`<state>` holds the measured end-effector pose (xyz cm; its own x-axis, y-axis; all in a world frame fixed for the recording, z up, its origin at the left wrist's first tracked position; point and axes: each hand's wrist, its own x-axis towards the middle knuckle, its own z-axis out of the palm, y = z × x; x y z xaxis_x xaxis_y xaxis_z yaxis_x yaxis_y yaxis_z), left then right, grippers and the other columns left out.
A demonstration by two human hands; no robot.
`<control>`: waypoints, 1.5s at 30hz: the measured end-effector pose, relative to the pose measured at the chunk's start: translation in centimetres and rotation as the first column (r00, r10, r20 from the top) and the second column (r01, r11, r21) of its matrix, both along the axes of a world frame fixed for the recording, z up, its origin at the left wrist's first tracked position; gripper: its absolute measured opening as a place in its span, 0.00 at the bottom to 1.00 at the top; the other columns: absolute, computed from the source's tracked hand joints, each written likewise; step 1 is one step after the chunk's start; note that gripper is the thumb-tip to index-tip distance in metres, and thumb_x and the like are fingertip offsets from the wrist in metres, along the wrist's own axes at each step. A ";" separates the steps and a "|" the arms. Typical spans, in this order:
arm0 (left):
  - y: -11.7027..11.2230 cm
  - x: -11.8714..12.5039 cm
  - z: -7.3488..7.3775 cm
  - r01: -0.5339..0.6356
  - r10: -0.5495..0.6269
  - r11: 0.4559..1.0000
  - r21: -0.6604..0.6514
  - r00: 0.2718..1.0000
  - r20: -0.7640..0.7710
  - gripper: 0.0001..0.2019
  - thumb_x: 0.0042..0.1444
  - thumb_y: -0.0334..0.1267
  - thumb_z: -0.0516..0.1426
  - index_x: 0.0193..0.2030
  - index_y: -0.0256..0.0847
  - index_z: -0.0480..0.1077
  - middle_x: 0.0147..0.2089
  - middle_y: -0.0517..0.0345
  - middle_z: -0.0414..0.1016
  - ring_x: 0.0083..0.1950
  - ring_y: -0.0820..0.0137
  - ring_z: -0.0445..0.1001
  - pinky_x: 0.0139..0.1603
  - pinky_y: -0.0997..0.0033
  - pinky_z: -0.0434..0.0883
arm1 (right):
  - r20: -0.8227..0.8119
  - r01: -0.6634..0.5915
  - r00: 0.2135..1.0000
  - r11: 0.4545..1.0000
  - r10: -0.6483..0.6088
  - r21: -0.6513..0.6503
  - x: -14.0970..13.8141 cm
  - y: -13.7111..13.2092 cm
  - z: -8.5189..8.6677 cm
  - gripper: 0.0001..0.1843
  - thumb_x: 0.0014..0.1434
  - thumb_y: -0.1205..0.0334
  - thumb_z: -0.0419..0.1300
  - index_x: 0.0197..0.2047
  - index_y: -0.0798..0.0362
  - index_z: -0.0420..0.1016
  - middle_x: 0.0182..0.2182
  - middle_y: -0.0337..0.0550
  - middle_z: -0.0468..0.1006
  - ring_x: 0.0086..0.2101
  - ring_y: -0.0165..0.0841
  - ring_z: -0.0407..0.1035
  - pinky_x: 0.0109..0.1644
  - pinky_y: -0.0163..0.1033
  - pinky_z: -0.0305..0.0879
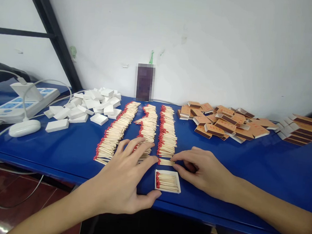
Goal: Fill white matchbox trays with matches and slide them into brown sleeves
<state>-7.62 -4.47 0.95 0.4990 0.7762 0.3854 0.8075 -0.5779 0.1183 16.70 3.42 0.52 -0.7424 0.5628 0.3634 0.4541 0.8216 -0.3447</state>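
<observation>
Right grip at matchsticks, tray (white) nearby

A bare lane of worktop runs between the rightmost match row and the orange matchboxes, the right hand across its near end; the wall blocks the back.

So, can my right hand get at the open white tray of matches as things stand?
Probably yes: your right hand is just beside the white tray, with its right side unobstructed. Your left hand has its thumb near the tray's left side only.
</observation>
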 end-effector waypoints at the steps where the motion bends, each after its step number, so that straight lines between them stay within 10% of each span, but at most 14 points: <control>1: 0.0 0.0 0.0 0.004 -0.004 1.000 0.000 1.000 0.001 0.24 0.56 0.52 0.60 0.54 0.40 0.73 0.65 0.43 0.67 0.68 0.45 0.58 0.65 0.38 0.58 | -0.001 0.001 1.000 1.000 -0.001 0.002 0.0 0.0 0.0 0.07 0.65 0.64 0.59 0.41 0.52 0.79 0.19 0.31 0.71 0.21 0.28 0.65 0.32 0.36 0.58; 31: 0.0 0.0 0.1 0.022 -0.022 1.000 -0.003 1.000 -0.001 0.24 0.56 0.51 0.60 0.56 0.41 0.73 0.64 0.44 0.68 0.66 0.45 0.61 0.64 0.38 0.59 | 0.030 -0.062 0.998 0.996 0.064 -0.066 0.1 0.1 0.4 0.12 0.68 0.66 0.55 0.45 0.50 0.80 0.32 0.39 0.83 0.30 0.31 0.73 0.36 0.36 0.62; 45: 0.0 0.0 0.1 0.011 -0.012 1.000 -0.019 1.000 -0.028 0.28 0.56 0.52 0.60 0.60 0.39 0.71 0.65 0.41 0.66 0.67 0.43 0.59 0.63 0.36 0.59 | 0.020 -0.025 0.999 0.999 0.026 -0.049 0.1 0.0 0.2 0.09 0.65 0.67 0.58 0.37 0.50 0.80 0.22 0.34 0.76 0.24 0.29 0.69 0.34 0.36 0.61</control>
